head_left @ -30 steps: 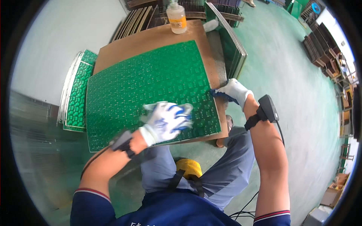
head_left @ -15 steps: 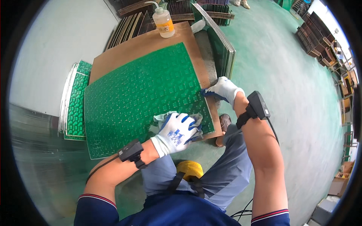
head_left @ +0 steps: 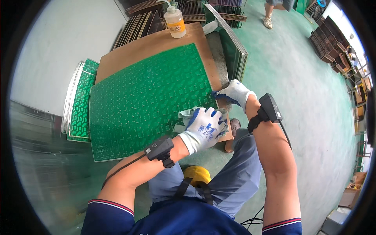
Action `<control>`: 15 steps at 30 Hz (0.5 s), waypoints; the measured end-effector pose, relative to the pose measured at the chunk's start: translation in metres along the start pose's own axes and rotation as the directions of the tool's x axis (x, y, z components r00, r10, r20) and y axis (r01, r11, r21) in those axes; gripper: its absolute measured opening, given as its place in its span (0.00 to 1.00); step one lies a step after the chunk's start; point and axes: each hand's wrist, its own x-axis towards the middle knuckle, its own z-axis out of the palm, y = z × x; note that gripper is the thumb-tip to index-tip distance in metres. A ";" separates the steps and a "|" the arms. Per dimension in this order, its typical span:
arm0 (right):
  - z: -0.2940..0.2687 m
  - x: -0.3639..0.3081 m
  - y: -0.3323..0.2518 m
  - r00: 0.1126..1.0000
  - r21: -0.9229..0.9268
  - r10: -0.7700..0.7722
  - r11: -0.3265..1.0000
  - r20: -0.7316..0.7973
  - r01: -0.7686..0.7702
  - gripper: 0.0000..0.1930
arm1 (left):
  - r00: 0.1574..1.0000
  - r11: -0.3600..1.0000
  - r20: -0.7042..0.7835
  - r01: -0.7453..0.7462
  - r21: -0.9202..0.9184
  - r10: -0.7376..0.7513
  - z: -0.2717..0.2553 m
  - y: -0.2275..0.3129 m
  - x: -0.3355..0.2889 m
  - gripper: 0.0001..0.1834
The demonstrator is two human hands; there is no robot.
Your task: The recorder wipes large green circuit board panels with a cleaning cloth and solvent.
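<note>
A large green printed circuit board panel (head_left: 145,94) lies flat on a brown board (head_left: 117,62). My left hand (head_left: 204,127), in a white glove with blue fingertips, presses a pale grey-green cloth (head_left: 185,113) onto the panel's near right corner. Its fingers are bent over the cloth, which bunches out on both sides of the hand. My right hand (head_left: 235,94), gloved the same way, rests at the panel's right edge. Its fingertips touch that edge, and the thumb side is partly hidden, so whether it grips the panel does not show clearly.
A squeeze bottle (head_left: 175,22) with a yellow label stands on the brown board's far edge. More green panels (head_left: 81,105) lean at the left. Upright sheets (head_left: 234,47) stand to the right. Racks of panels (head_left: 135,29) are behind. A person's legs (head_left: 270,11) show far off.
My left hand has slid the cloth to the right and slightly away along the panel. My right hand stays at the edge. Far off, a person's legs have come further into view.
</note>
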 end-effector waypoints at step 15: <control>-0.002 0.009 0.029 0.995 0.118 -0.075 0.990 -0.071 0.083 0.14 | 0.987 0.989 -0.159 0.015 -0.148 -0.038 0.010 0.010 -0.036 0.19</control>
